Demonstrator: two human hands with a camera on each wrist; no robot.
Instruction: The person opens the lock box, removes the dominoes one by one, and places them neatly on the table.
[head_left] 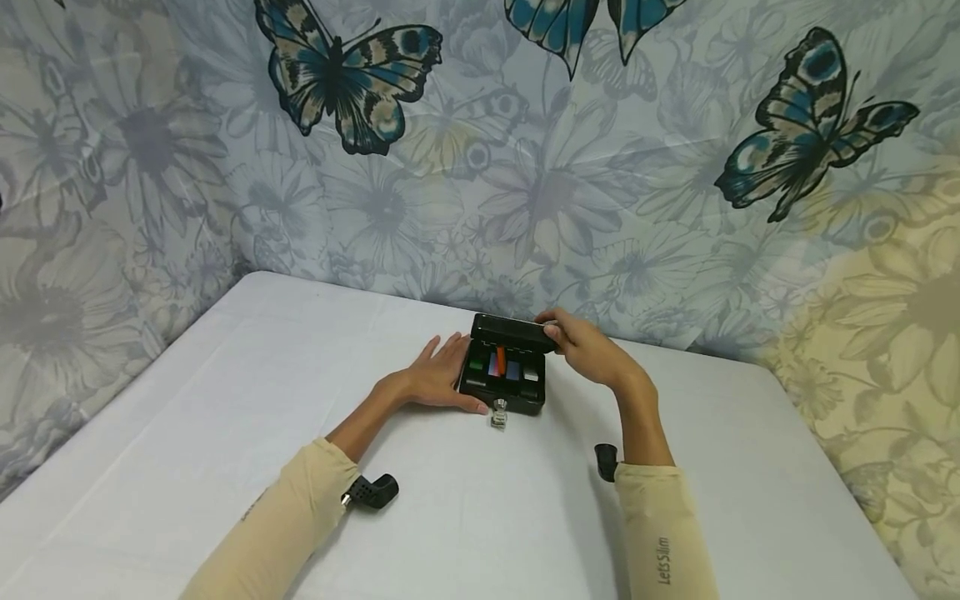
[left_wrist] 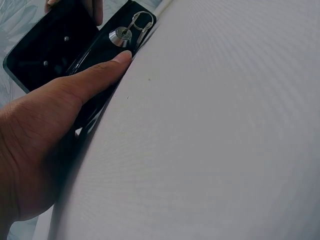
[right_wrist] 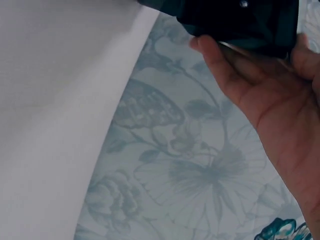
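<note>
At the black box (head_left: 523, 405), left hand (head_left: 437, 380) splays and right hand (head_left: 588, 344) grips lid (head_left: 510, 332).

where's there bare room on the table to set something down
The white table is bare left of the left sleeve, right of the right sleeve and midway between the sleeves, nearer than the keys. Crowded around the black box: left hand against its side, right hand holding its lid.

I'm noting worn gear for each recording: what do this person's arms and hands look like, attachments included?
The left hand and right hand are bare. A beige left sleeve and matching right sleeve cover the forearms; the right bears dark lettering, seemingly "LetsSlim". A black left fitting and black right fitting stick out near the cuffs.
</note>
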